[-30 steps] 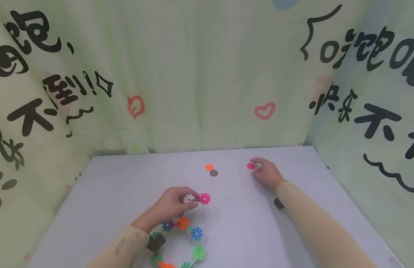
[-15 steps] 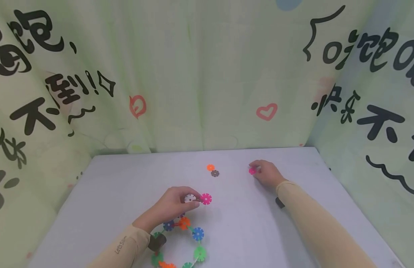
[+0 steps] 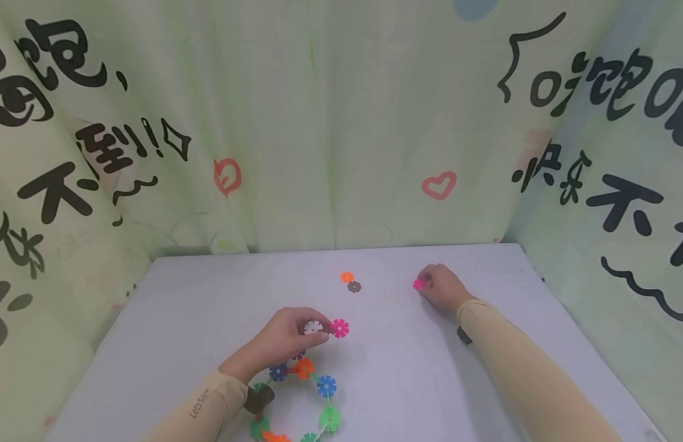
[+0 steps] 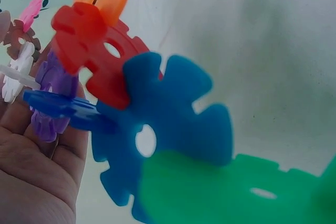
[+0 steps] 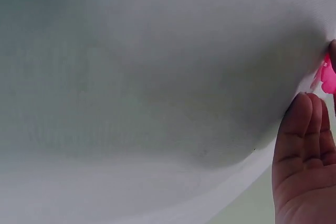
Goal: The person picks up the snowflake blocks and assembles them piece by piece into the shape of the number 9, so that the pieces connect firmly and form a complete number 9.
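In the head view my left hand [image 3: 288, 334] pinches a brown plastic snowflake disc at the end of a linked chain. A pink disc [image 3: 339, 328] sticks out past the fingertips, and a white disc [image 3: 313, 328] shows inside the hand. The left wrist view shows linked purple [image 4: 51, 95], red [image 4: 89, 51] and blue [image 4: 163, 108] discs close up, with the palm behind. Further right, my right hand [image 3: 442, 287] pinches a separate pink disc [image 3: 419, 284] just over the table. Only part of that disc [image 5: 329, 77] shows in the right wrist view.
An orange disc [image 3: 347, 277] and a grey-brown disc [image 3: 354, 286] lie together toward the back of the white table [image 3: 236, 288]. The chain's lower part, with a green disc [image 3: 330, 418], curves below my left wrist. Printed curtains [image 3: 330, 123] enclose the table's back and sides.
My right hand has drawn the pink disc slightly nearer, and its fingers have curled closer around it. The left hand keeps its hold on the chain.
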The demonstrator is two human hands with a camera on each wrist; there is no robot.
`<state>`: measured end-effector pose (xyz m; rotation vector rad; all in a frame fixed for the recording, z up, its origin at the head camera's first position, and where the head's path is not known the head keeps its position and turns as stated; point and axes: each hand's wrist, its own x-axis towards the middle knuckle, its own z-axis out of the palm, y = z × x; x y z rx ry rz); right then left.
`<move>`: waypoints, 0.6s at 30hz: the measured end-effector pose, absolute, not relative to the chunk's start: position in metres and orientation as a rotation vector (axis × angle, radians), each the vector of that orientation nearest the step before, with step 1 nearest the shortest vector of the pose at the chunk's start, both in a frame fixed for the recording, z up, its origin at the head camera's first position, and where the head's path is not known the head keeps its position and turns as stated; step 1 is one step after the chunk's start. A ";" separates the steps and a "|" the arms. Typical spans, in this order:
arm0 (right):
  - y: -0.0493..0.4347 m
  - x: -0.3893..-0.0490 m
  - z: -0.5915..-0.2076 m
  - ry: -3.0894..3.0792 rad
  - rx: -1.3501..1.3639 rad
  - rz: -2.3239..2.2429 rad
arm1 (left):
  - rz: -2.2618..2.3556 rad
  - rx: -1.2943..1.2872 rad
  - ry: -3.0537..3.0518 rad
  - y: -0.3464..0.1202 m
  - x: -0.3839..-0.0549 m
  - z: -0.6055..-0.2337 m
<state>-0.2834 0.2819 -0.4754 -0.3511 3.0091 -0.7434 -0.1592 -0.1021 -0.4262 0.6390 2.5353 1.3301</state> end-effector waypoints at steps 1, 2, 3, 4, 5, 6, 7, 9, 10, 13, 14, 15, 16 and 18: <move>0.283 -0.282 -0.475 3.000 -0.338 -0.762 | 1.326 0.642 2.537 -0.102 -0.159 -0.426; 0.284 -0.281 -0.475 2.990 -0.329 -0.784 | 1.322 0.644 2.539 -0.102 -0.160 -0.426; 0.284 -0.280 -0.475 2.982 -0.330 -0.805 | 1.318 0.646 2.542 -0.102 -0.160 -0.425; 0.285 -0.280 -0.475 2.971 -0.337 -0.829 | 1.317 0.646 2.541 -0.102 -0.160 -0.425; 0.285 -0.279 -0.474 2.956 -0.348 -0.857 | 1.316 0.647 2.542 -0.102 -0.160 -0.425; 0.285 -0.278 -0.473 2.942 -0.363 -0.881 | 1.313 0.645 2.544 -0.102 -0.160 -0.425; 0.284 -0.278 -0.473 2.928 -0.372 -0.907 | 1.310 0.640 2.545 -0.102 -0.160 -0.425; 0.281 -0.276 -0.471 2.899 -0.381 -0.954 | 1.307 0.636 2.547 -0.102 -0.160 -0.424; 0.279 -0.274 -0.469 2.886 -0.380 -0.974 | 1.308 0.632 2.546 -0.102 -0.160 -0.424; 0.265 -0.263 -0.462 2.845 -0.386 -1.028 | 1.305 0.625 2.547 -0.102 -0.160 -0.424; 0.259 -0.258 -0.458 2.832 -0.406 -1.047 | 1.306 0.626 2.545 -0.102 -0.160 -0.424; 0.251 -0.252 -0.455 2.820 -0.428 -1.067 | 1.312 0.625 2.540 -0.102 -0.160 -0.424; 0.244 -0.244 -0.450 2.801 -0.447 -1.089 | 1.316 0.625 2.538 -0.102 -0.160 -0.424; 0.228 -0.228 -0.443 2.773 -0.506 -1.125 | 1.319 0.629 2.537 -0.102 -0.160 -0.424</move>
